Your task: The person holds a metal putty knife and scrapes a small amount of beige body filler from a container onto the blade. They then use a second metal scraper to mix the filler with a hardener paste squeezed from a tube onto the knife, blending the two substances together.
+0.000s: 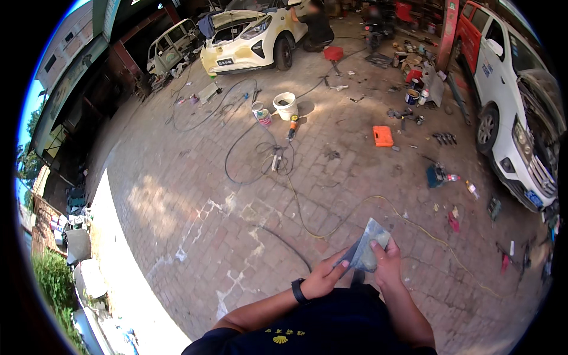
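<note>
Both my hands are together in front of my dark shirt, low in the view. In my right hand point(388, 265) is a flat grey putty scraper point(367, 255) with a pale, stained face, my thumb pressed on it. My left hand point(322, 279), with a black band on its wrist, closes on a darker thin flat plate point(349, 254). That plate lies against the scraper's left edge and is seen nearly edge-on, so its exact kind is unclear.
Hoses and a yellow cable point(408, 220) wind over the brick paving. Ahead stand a white bucket point(286, 111), an orange-and-black power tool point(293, 125) and an orange case point(383, 136). A white car point(251, 44) with a person crouching beside it is farther off; another vehicle point(507, 89) stands right.
</note>
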{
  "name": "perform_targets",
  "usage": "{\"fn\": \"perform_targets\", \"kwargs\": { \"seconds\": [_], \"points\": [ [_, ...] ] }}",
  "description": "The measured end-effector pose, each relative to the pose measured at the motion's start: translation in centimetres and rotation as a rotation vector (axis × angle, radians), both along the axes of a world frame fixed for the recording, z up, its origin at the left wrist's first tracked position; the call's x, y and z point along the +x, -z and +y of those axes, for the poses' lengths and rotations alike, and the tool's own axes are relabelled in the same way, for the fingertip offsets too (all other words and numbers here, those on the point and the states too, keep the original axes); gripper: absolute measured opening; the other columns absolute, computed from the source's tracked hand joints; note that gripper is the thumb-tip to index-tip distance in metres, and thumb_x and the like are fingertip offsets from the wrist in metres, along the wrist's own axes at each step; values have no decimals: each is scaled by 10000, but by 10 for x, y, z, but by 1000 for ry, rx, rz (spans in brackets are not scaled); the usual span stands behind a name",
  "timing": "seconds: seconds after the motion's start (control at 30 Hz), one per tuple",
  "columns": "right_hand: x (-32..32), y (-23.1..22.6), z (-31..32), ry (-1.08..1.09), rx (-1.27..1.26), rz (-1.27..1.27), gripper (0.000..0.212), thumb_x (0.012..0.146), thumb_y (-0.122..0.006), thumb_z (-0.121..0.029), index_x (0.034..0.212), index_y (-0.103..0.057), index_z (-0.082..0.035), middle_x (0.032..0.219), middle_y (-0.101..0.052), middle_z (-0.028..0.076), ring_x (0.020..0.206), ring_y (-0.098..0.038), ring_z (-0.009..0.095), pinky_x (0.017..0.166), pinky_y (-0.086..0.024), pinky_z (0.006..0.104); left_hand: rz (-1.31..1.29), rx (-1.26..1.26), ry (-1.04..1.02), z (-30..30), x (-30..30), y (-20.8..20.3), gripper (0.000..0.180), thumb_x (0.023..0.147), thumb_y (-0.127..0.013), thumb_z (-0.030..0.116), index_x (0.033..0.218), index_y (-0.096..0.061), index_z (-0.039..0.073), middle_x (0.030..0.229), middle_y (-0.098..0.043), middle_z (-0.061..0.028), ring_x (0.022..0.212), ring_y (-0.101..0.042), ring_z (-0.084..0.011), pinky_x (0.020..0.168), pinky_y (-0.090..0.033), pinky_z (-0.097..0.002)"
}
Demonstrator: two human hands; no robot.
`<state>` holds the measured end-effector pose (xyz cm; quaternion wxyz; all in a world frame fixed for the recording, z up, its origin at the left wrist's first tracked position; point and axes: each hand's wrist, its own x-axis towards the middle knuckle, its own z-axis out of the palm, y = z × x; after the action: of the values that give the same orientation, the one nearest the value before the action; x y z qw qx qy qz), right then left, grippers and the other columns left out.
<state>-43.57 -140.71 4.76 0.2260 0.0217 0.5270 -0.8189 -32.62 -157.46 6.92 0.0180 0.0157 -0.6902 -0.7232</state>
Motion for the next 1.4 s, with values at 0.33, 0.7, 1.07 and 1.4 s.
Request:
{"fn": "perform_targets", "kwargs": {
  "seconds": [0.33, 0.7, 1.07, 1.4],
  "points": [
    [73, -6, -96, -712, -46, 60, 263, 989, -687, -68, 1235, -623, 3, 1129, -703, 54, 1023, -654, 119, 919, -540, 304, -263, 234, 150, -87, 100, 14, 543, 1064, -553, 217, 1548, -401, 21, 1458, -547, -83, 1331, -502, -176, 1119, -401, -352],
    [111, -4, -199, -1020, -372, -337, 373, 991, -568, -38, 1361, -564, 4, 1228, -670, 89, 1147, -641, 183, 1009, -496, 344, -145, 630, -353, -168, 172, 24, 793, 946, -765, 227, 1577, -357, -26, 1505, -508, -141, 1394, -471, -234, 1175, -358, -384],
    [85, 61, -426, -1007, -55, -64, 269, 1024, -639, -141, 1251, -596, -3, 1160, -677, 68, 1061, -616, 116, 938, -514, 325, -161, 175, -1022, -304, 168, 43, 159, 981, -678, 161, 967, -590, 29, 926, -627, -27, 820, -546, -90, 727, -462, -253],
    [30, 107, -683, -870, 147, 265, 353, 993, -680, -249, 1172, -588, 40, 1052, -695, 167, 977, -655, 200, 878, -518, 366, -260, -64, -820, -530, 105, 13, 505, 1040, -508, 133, 1511, -467, -42, 1362, -614, -148, 1202, -579, -221, 1027, -451, -337]
  ]
}}
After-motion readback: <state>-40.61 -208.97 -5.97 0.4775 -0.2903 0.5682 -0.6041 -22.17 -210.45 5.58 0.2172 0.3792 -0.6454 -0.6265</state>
